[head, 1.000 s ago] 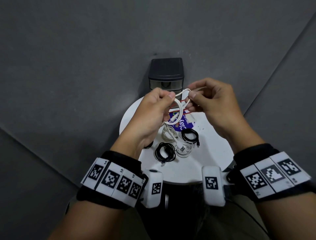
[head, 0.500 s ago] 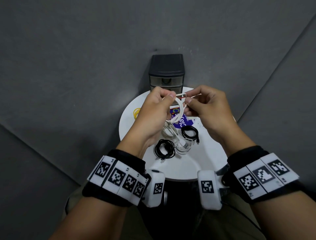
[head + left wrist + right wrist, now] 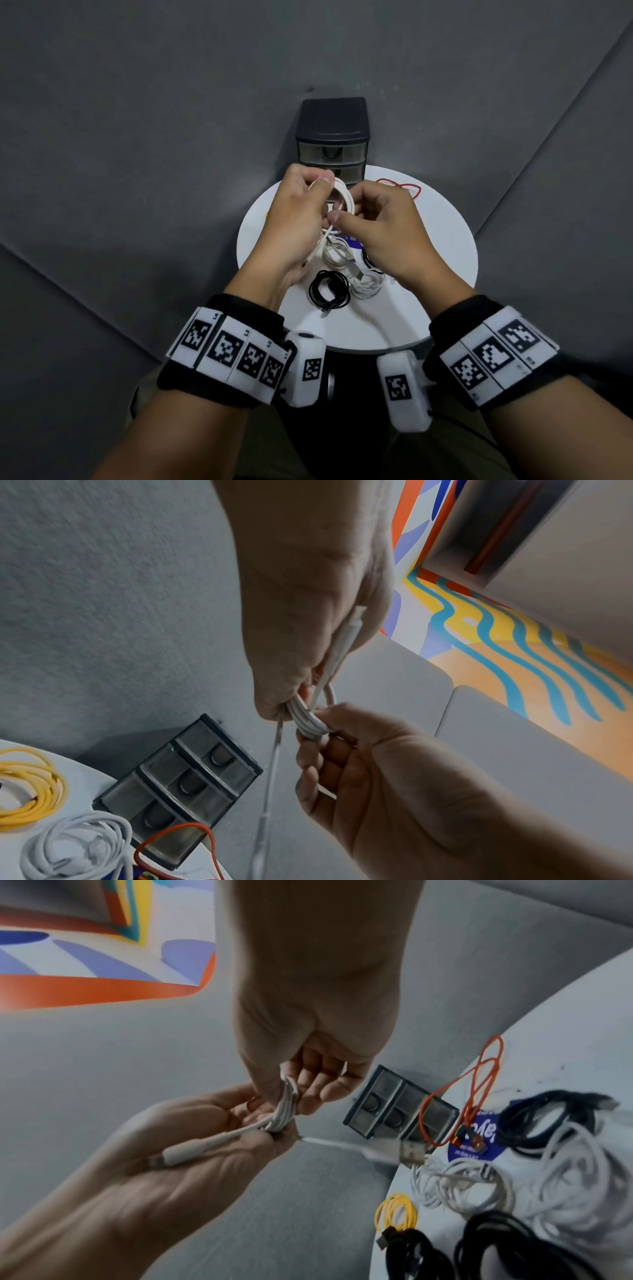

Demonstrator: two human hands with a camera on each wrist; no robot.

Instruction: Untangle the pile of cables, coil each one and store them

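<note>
A white cable (image 3: 343,197) is wound into a small coil and held above the round white table (image 3: 435,260). My left hand (image 3: 320,185) grips the coil (image 3: 306,719), and one white plug (image 3: 352,627) lies along its palm. My right hand (image 3: 339,216) pinches the same bundle (image 3: 282,1108) from the other side with curled fingers. The cable's loose tail hangs below the hands and ends in a metal USB plug (image 3: 409,1152). On the table lie a black coil (image 3: 329,291), white coils (image 3: 368,286), a yellow coil (image 3: 397,1213) and a loose red cable (image 3: 400,187).
A small dark drawer unit (image 3: 332,140) with closed translucent drawers stands at the table's far edge, against a grey sofa (image 3: 137,137). A blue sticker (image 3: 479,1139) shows under the cables. Another black coil (image 3: 548,1118) lies at the right.
My right hand has come in against the coil with its knuckles turned up, and the hands now sit closer together. The red cable behind them has come into sight.
</note>
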